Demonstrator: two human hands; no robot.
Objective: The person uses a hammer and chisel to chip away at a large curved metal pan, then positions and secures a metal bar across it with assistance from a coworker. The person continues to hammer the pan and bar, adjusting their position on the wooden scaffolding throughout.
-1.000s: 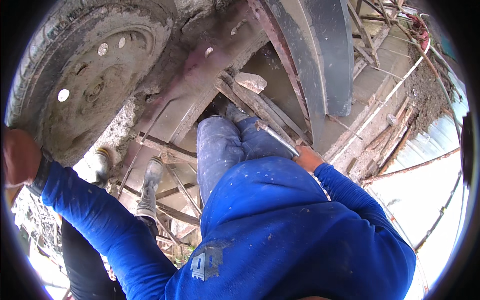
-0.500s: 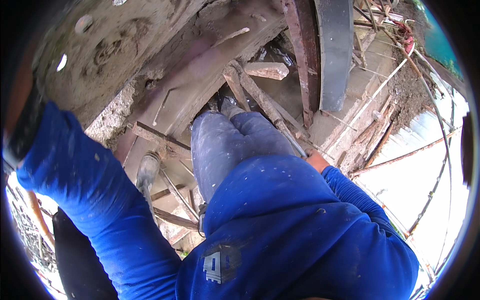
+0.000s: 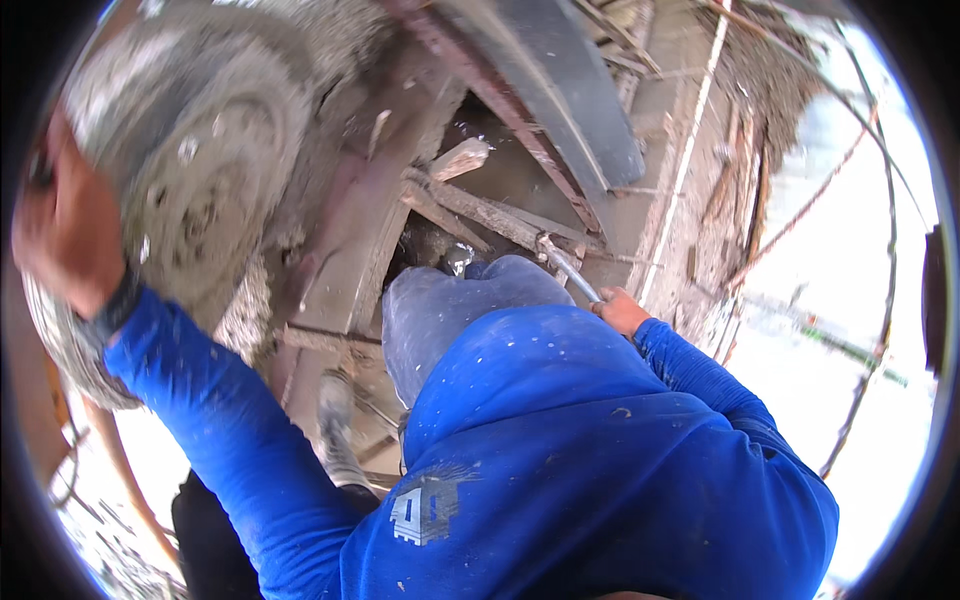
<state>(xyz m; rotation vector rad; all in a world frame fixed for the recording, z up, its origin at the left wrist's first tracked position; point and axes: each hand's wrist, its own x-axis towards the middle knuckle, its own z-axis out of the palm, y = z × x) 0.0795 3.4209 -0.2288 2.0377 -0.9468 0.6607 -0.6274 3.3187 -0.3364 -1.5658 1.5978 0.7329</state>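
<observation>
My right hand (image 3: 622, 311) is closed round the end of a grey metal pipe (image 3: 572, 267), which slants away to the upper left toward wooden sticks. At the far left, my left hand (image 3: 78, 215) is raised with fingers curled beside a large round wheel-like thing (image 3: 215, 180) caked in grey mud. A small dark thing (image 3: 41, 168) shows at its fingers, too near the dark rim to make out. A dark band (image 3: 118, 305) circles the left wrist.
Muddy wooden pieces (image 3: 480, 212) cross over a wet gap ahead of my knees. A dark red beam (image 3: 510, 115) and a grey curved panel (image 3: 575, 90) lean beyond it. Wooden boards (image 3: 740, 185) and thin rods lie right. A muddy boot (image 3: 337, 412) shows left of my legs.
My view has turned, so the beam and panel sit farther left. My left hand has come into fuller view beside the muddy round thing. My right hand stays on the pipe.
</observation>
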